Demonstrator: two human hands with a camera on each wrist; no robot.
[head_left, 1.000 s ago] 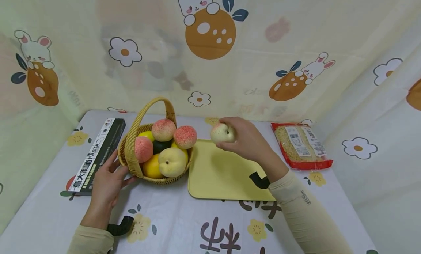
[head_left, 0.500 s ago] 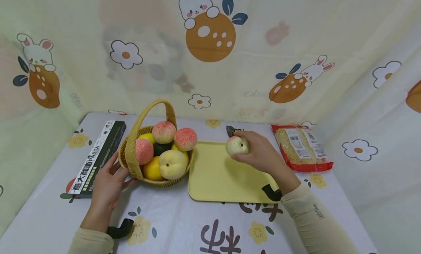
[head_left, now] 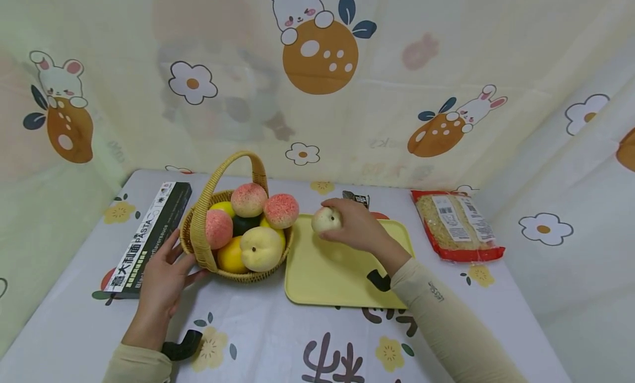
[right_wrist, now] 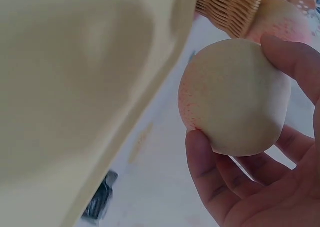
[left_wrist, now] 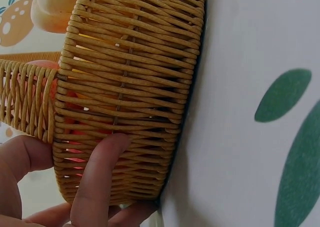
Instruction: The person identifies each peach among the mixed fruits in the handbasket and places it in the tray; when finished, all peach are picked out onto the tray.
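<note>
Pale drapes printed with rabbits, fruit and flowers are being hung behind a cloth-covered counter. By the right hand a small pale peach is being pinched between thumb and fingers, its faint pink blush being turned to one side. In the head view this peach is being seen over the back left part of a yellow tray, which is being carried by the counter right of its middle. By the left hand a wicker basket is being touched: its outer wall is being pressed by the thumb, and the fingers are being spread around its side near the foot of the handle. Left of the counter's middle, pink peaches, a larger pale peach, an orange-yellow fruit and a dark green one are being held in that basket. Farther out, a pasta box is being laid along the counter's left edge, a small dark packet near the back edge, and a red-bordered bag toward the back right corner.
</note>
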